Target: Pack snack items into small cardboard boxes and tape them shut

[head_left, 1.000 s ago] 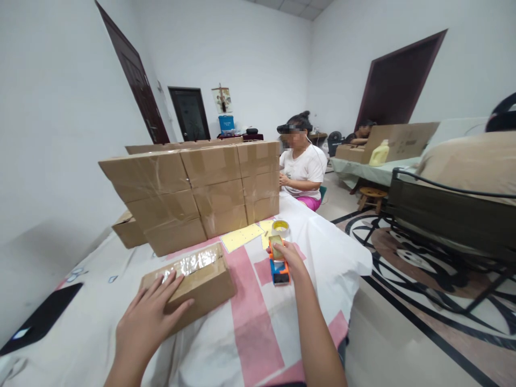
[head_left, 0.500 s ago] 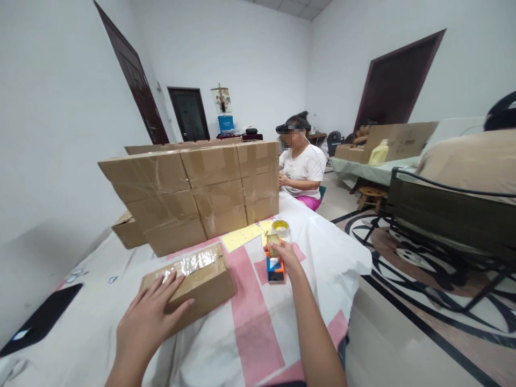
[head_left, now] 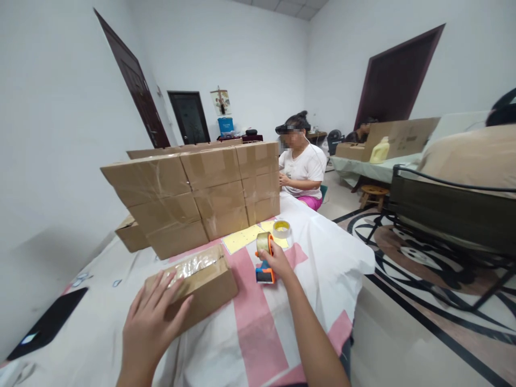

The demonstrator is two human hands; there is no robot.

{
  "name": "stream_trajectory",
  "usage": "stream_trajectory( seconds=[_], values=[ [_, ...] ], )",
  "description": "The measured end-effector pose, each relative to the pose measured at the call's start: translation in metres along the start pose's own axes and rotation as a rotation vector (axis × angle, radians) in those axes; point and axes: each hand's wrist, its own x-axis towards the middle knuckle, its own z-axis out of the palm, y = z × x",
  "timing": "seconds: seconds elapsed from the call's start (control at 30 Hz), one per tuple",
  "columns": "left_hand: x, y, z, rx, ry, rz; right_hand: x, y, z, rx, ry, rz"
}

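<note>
A closed cardboard box (head_left: 212, 282) lies in front of me, with shiny clear tape along its top. My left hand (head_left: 155, 309) rests on its near left part, fingers spread and stretched out. To the right of the box, my right hand (head_left: 279, 259) grips an orange and blue tape dispenser (head_left: 265, 269) loaded with a roll of tape. The fingers wrap round the dispenser's side, partly hidden behind it. Just beyond that hand a loose tape roll (head_left: 281, 229) lies on the cloth, beside yellow sheets (head_left: 243, 238).
Several stacked cardboard boxes (head_left: 217, 191) form a wall across the table. The white and pink tablecloth (head_left: 322, 252) hangs over the right edge. A black flat object (head_left: 48, 322) lies at the left. Past the stack sits a person in a white shirt (head_left: 304, 164). A chair (head_left: 451, 209) stands right.
My right hand has shifted the tape dispenser slightly left and turned it, so its side now shows more. The left hand remains on the box.
</note>
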Motion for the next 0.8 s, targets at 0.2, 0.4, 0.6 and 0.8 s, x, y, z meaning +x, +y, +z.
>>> stream_trajectory(
  seconds=[0.2,0.4,0.6,0.8],
  values=[
    [0.008,0.096,0.010,-0.430,0.038,0.025,-0.020,-0.042,0.021,0.228,0.020,-0.091],
    [0.041,0.161,0.045,-0.750,-0.164,-0.202,-0.041,-0.052,0.034,0.304,0.198,-0.162],
    [0.043,0.173,0.064,-0.976,-0.203,-0.314,-0.038,-0.044,0.019,0.240,0.408,-0.142],
    [0.038,0.196,0.057,-1.151,-0.156,-0.353,-0.037,-0.051,0.009,0.026,0.298,-0.272]
  ],
)
